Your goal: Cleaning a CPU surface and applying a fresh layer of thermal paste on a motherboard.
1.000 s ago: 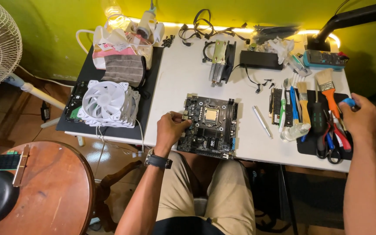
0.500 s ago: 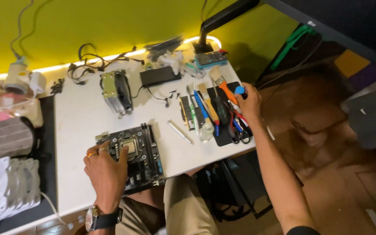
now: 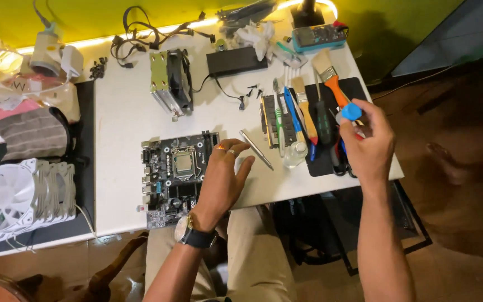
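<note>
resting flat, my left hand (image 3: pixel 222 179) lies open on the motherboard (image 3: pixel 177 173); its exposed socket (image 3: pixel 184 163) sits just left of my fingers, so a slip could damage it. my right hand (image 3: pixel 367 142) pinches a blue-tipped tool (image 3: pixel 351 111).

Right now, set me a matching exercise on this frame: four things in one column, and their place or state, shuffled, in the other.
Things:
1. motherboard
2. left hand
3. right hand
4. white fans

Places or states:
A. raised over the black mat, pinching a small blue tool
B. flat at the white table's near edge
C. stacked on the far left
D. resting on the motherboard's right side

Pairs: 1-B, 2-D, 3-A, 4-C
</note>
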